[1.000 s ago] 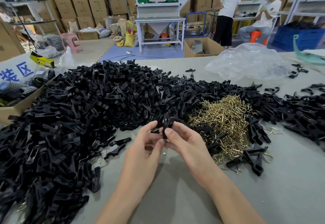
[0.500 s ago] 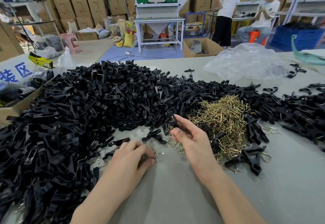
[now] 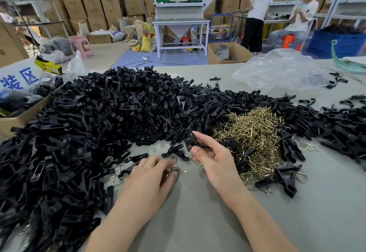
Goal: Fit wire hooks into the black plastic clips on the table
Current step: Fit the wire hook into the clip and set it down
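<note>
— Cardboard boxes point(image 3: 93, 4) stacked high along the back wall, and two people point(image 3: 257, 14) over by the shelving. What's on the counter point(image 3: 198, 222)?

— Mostly a pile of black plastic clips point(image 3: 89, 123). It covers the left side and runs round behind to the far right. Just right of centre sits a heap of wire hooks point(image 3: 255, 138), brass-coloured, with clips all round it.

— And the hands?

— Well, the right hand point(image 3: 213, 158) is raised a little, just left of the hook heap. Thumb and fingers pinch one black clip point(image 3: 191, 138), which stands nearly upright.

— The other one?

— Down low, the left hand point(image 3: 150, 180) is palm down on the counter. Its fingertips and thumb are curled in on a loose wire hook point(image 3: 174, 165) lying there. A few more stray hooks and clips lie just beyond its fingers.

— Anything else?

— Only a crumpled clear plastic bag point(image 3: 277, 71) on the far right of the counter, behind the clips.
</note>
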